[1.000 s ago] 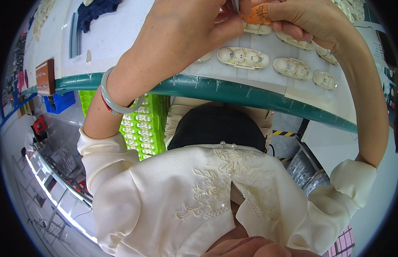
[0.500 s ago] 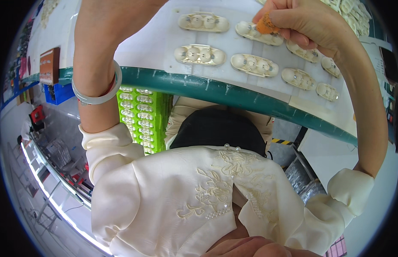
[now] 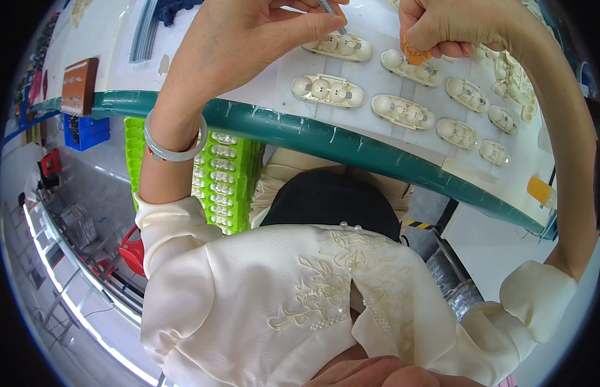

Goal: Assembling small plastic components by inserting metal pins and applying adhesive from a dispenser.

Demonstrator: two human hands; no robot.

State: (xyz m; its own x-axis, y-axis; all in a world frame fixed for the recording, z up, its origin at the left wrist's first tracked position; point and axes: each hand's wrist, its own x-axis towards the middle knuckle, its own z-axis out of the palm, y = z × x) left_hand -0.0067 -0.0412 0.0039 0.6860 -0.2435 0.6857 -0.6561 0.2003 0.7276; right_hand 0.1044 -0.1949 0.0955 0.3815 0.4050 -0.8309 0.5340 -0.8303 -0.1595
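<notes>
Cream oval plastic parts (image 3: pixel 328 90), each with rounded bumps in a row, lie in rows on the white tabletop. Between the fingers of my left hand (image 3: pixel 267 35) is a thin grey striped stick (image 3: pixel 331 14), its tip by the far-left oval part (image 3: pixel 342 46). My right hand (image 3: pixel 455 29) pinches a piece of orange sponge (image 3: pixel 416 54) against the oval part beside it (image 3: pixel 403 67). Some of my left fingertips fall beyond the upper edge of the picture.
A heap of loose cream parts (image 3: pixel 513 84) sits at the right. The table has a green padded edge (image 3: pixel 300 129). Below it stand green trays (image 3: pixel 245 187) with similar parts and a blue bin (image 3: pixel 87 132). A brown block (image 3: pixel 79 87) rests on the table's left.
My left hand has come into fuller view, moving right, with the grey stick now showing. The sponge stays in my right hand. The whole view has shifted a little.
</notes>
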